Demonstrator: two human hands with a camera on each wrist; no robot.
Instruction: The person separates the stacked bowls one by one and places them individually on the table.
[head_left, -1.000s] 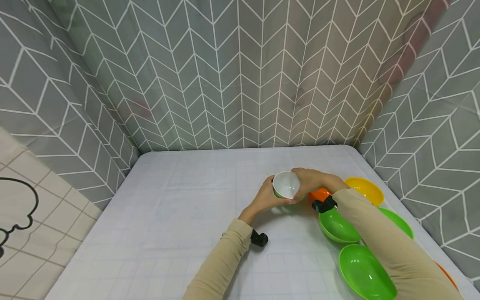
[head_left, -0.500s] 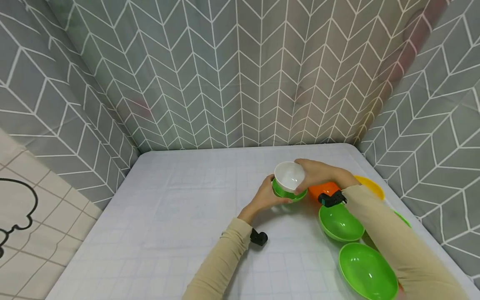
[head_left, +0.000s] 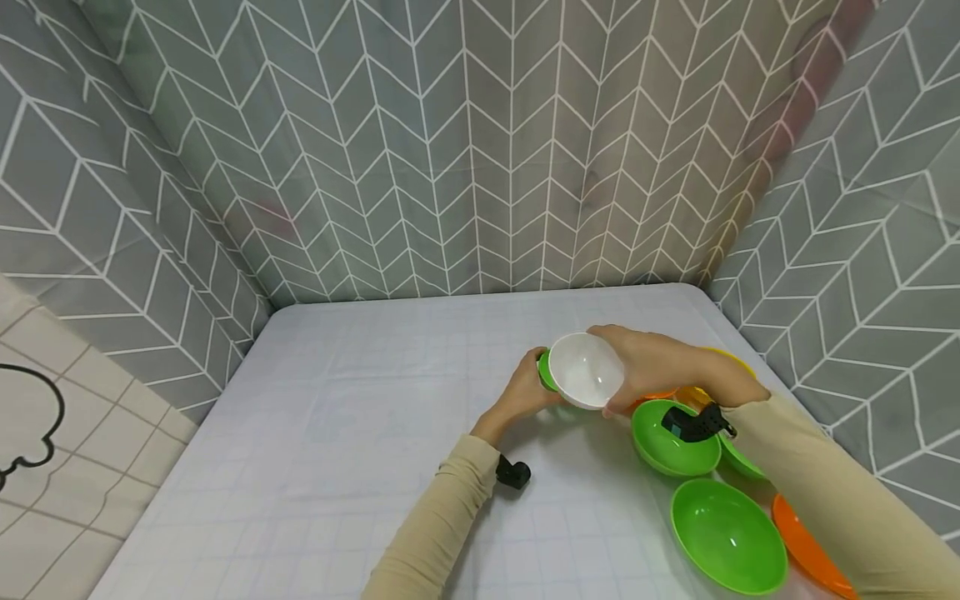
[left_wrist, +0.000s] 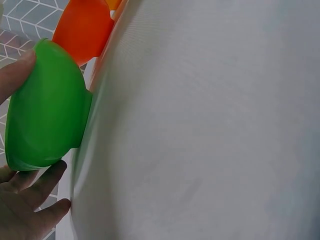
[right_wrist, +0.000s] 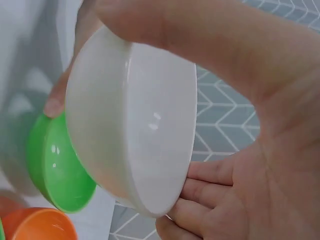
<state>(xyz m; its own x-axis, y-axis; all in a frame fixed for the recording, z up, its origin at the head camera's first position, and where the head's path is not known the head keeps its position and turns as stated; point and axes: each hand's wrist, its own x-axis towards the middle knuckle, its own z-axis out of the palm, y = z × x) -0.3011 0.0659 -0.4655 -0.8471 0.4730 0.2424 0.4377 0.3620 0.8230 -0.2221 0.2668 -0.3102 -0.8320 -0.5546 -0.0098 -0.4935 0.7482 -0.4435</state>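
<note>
My right hand [head_left: 652,362] grips a white bowl [head_left: 585,372] by its rim, thumb on one side and fingers on the other. In the right wrist view the white bowl [right_wrist: 115,115] appears raised and tilted over a smaller green bowl [right_wrist: 65,165]. My left hand [head_left: 517,393] holds that green bowl, mostly hidden behind the white one in the head view. Seen from the left wrist, the green bowl [left_wrist: 47,107] sits between my thumb and fingers, its foot at the tabletop. An orange bowl [left_wrist: 85,32] stands just beyond it.
Right of my hands stand a green bowl [head_left: 675,442], a larger green bowl [head_left: 727,537], an orange bowl [head_left: 806,542] and a yellow bowl [head_left: 697,396], partly under my right arm. A white cloth covers the table [head_left: 300,467]. Grey patterned curtains [head_left: 450,167] enclose its back and sides.
My right hand has lifted the white bowl out of the small green one and brought it slightly right and nearer the head camera. My left hand has stayed almost in place on the green bowl.
</note>
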